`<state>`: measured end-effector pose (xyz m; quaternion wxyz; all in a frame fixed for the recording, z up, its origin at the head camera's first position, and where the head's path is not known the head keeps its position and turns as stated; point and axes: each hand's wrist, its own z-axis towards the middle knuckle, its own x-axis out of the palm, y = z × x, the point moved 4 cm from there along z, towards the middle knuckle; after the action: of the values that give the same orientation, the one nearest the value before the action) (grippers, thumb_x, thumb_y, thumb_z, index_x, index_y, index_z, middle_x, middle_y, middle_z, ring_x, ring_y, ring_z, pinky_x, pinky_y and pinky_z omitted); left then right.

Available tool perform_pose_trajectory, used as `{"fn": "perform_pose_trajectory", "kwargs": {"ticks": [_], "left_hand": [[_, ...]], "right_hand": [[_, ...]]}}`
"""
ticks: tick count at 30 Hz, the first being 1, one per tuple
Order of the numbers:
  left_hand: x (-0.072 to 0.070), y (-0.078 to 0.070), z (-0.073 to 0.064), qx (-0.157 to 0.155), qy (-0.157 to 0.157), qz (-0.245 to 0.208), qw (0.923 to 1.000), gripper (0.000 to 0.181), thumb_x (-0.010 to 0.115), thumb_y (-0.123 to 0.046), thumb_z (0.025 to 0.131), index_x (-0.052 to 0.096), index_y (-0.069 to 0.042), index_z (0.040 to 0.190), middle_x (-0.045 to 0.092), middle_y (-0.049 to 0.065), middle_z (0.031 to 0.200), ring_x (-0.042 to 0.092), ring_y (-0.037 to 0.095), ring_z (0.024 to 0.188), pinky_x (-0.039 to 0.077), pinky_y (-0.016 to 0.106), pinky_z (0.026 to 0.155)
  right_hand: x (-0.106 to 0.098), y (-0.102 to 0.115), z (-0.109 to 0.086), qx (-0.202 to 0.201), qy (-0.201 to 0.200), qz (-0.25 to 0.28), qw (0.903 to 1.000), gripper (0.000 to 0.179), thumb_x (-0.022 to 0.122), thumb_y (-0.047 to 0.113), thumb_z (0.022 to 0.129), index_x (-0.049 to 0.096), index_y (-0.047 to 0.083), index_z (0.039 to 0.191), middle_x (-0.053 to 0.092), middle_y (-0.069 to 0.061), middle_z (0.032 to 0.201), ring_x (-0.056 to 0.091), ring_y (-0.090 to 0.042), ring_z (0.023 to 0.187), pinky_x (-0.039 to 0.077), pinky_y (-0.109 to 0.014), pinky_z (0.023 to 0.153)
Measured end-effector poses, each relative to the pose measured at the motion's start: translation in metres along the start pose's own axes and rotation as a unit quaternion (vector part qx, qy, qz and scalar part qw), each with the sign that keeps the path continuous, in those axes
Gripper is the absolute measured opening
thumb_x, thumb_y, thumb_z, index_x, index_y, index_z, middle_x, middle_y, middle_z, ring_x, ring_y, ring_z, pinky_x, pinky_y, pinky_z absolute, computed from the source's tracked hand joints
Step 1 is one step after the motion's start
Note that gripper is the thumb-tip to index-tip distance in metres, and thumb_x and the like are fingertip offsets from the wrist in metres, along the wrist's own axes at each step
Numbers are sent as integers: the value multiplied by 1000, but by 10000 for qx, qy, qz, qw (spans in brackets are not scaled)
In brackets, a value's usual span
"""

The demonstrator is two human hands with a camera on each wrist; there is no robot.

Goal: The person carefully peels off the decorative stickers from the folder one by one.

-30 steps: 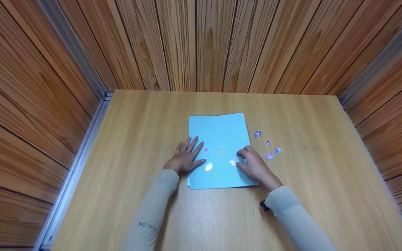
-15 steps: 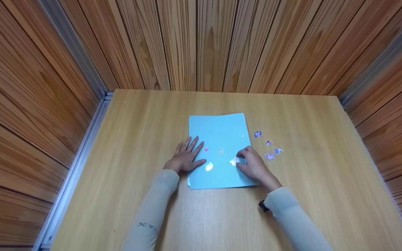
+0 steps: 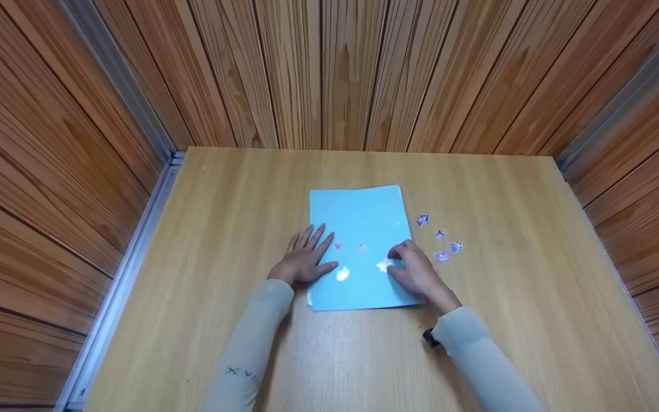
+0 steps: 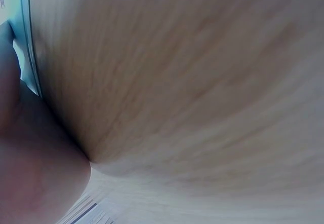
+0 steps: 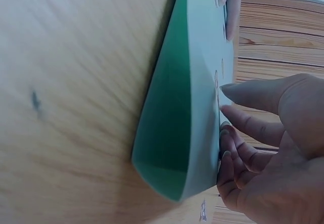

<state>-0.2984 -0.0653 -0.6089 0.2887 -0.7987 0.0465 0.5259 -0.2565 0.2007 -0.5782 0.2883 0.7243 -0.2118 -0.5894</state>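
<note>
A light-blue folder (image 3: pixel 358 214) lies on the table with several small stickers on its cover. My left hand (image 3: pixel 302 264) rests spread over its left edge, fingers straight; only part of that hand (image 4: pixel 30 158) shows in the left wrist view. At the lower right of the cover, my right hand (image 3: pixel 415 269) pinches a whitish, shiny sticker (image 3: pixel 382 265) between thumb and index finger, the other fingers curled. In the right wrist view the thumb and index tips of this hand (image 5: pixel 273 138) meet at the sticker's edge, and the folder (image 5: pixel 200 148) bulges apart at its near side.
Several purple cut-out stickers (image 3: pixel 442 256) lie on the wooden table (image 3: pixel 507 297) to the right of the folder. On the cover are a pink heart sticker (image 3: pixel 338 245) and a shiny white one (image 3: pixel 342 274). Wood-panelled walls (image 3: pixel 344 74) enclose the table's back and sides.
The sticker at my right fingertips showed some pink a second ago and looks whiter now. Both hands keep their places; the right wrist has shifted very slightly left.
</note>
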Motion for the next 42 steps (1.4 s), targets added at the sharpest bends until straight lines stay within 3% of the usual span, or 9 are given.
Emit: {"fn": "perform_pose_trajectory", "kwargs": {"ticks": [10, 28, 37, 42], "left_hand": [[1, 0, 0, -68, 70, 44, 9999, 79, 42, -60, 104, 7, -26, 166, -8, 2, 173, -14, 31, 158, -6, 56, 125], [1, 0, 0, -41, -12, 12, 10000, 78, 42, -60, 104, 9, -26, 166, -6, 3, 173, -13, 32, 158, -5, 57, 125], [0, -1, 0, -58, 20, -14, 10000, 79, 44, -59, 104, 9, -26, 166, -6, 3, 173, -13, 31, 158, -6, 56, 125], [1, -1, 0, -68, -1, 29, 10000, 79, 44, -59, 104, 9, -26, 166, -6, 2, 173, -12, 31, 158, -6, 56, 125]], "right_hand": [[0, 2, 0, -243, -219, -175, 9993, 21, 67, 5, 97, 74, 3, 116, 61, -11, 116, 61, -32, 113, 51, -49, 99], [-2, 2, 3, -46, 83, -30, 10000, 26, 65, 7, 97, 67, 2, 123, 59, -11, 119, 59, -32, 116, 51, -50, 101], [-4, 2, 3, -227, 38, -76, 9997, 15, 65, 4, 96, 69, 3, 110, 59, -12, 112, 59, -31, 108, 52, -48, 97], [-3, 2, 3, -80, 99, -61, 9999, 20, 63, 6, 98, 66, 2, 117, 58, -12, 116, 58, -30, 111, 51, -48, 100]]}}
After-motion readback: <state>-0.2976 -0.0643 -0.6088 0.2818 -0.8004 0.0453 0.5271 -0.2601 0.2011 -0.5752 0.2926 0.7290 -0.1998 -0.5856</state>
